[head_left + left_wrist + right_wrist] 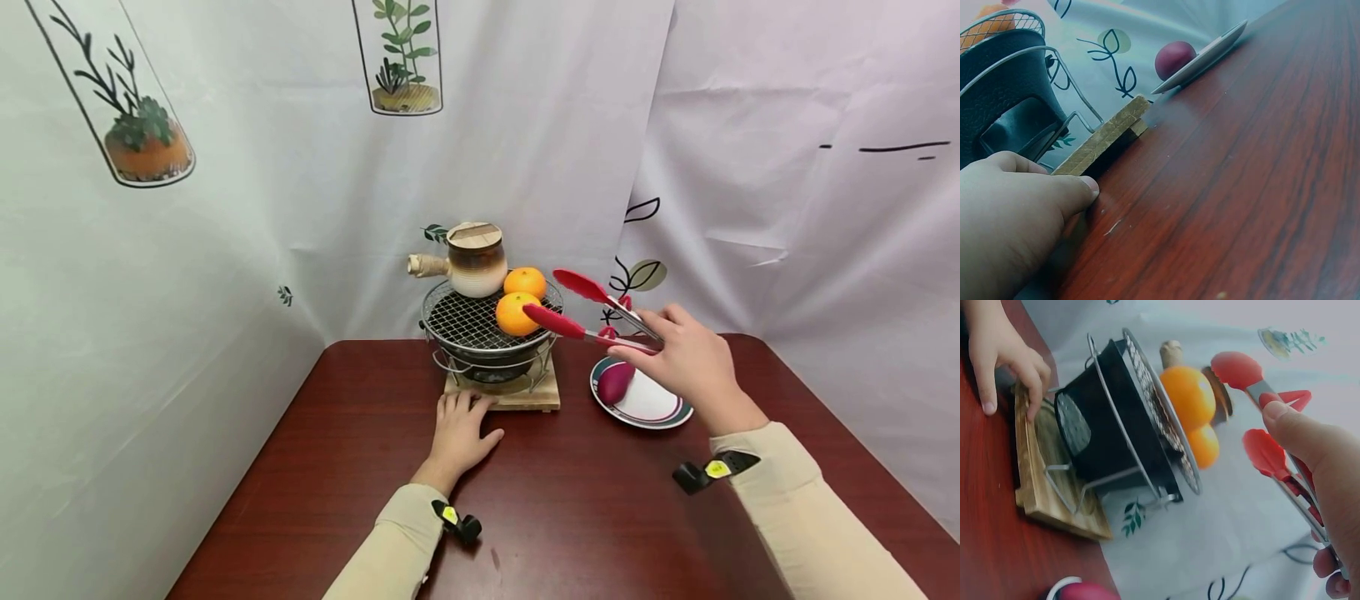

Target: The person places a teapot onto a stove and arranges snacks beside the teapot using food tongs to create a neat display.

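Note:
My right hand (690, 354) grips a pair of red-tipped tongs (573, 323), whose two tips are spread apart beside the oranges. Two oranges (517, 313) sit on the wire grill rack (468, 321) of a small black stove (1107, 419). My left hand (459, 437) rests at the front edge of the wooden base (528, 398) under the stove, fingertips on the wood and thumb out to the side. In the left wrist view, the left thumb (1075, 190) lies near the board's edge; the other fingers are mostly hidden there.
A clay pot (477, 262) with a wooden lid and side handle stands at the rack's back. Right of the stove, a purple-red oval item (616, 383) lies on a white plate (652, 404) with a green rim. Printed cloth hangs behind the dark red table (555, 500).

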{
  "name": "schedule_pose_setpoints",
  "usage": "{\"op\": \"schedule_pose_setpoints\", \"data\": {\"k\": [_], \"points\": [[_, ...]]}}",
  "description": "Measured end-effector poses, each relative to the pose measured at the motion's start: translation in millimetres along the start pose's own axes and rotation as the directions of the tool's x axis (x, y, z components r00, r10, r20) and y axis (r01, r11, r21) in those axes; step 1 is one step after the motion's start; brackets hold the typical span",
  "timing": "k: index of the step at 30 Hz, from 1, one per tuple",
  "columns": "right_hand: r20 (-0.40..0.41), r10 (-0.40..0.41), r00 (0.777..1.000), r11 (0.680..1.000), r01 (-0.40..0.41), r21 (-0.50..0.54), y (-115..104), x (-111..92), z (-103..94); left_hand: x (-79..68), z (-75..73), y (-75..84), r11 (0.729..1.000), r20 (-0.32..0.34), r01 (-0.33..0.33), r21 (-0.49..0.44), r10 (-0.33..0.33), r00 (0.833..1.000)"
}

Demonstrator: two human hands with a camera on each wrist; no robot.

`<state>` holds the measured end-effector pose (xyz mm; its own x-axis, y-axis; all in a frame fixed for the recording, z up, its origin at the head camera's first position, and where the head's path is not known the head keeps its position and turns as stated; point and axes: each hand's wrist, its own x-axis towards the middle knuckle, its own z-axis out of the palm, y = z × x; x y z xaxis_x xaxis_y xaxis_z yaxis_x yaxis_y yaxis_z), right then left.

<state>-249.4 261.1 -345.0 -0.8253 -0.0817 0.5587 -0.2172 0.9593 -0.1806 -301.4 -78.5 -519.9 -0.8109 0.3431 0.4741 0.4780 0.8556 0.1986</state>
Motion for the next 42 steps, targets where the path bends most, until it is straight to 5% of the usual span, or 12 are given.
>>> {"op": "schedule_pose_setpoints", "data": {"k": [19,42], "points": [[0.150,0.200,0.968,0.979,-0.194,-0.056,59,-58,30.8,-1.8,-2.0,-3.2,1.000,0.013,0.008,-0.010,-0.008,1.000],[0.241,0.286,0.927,0.958,-0.280,-0.061,77,-108,71.1,0.0,-1.4,-1.3,1.000,0.015,0.002,-0.012,-0.002,1.000]]}}
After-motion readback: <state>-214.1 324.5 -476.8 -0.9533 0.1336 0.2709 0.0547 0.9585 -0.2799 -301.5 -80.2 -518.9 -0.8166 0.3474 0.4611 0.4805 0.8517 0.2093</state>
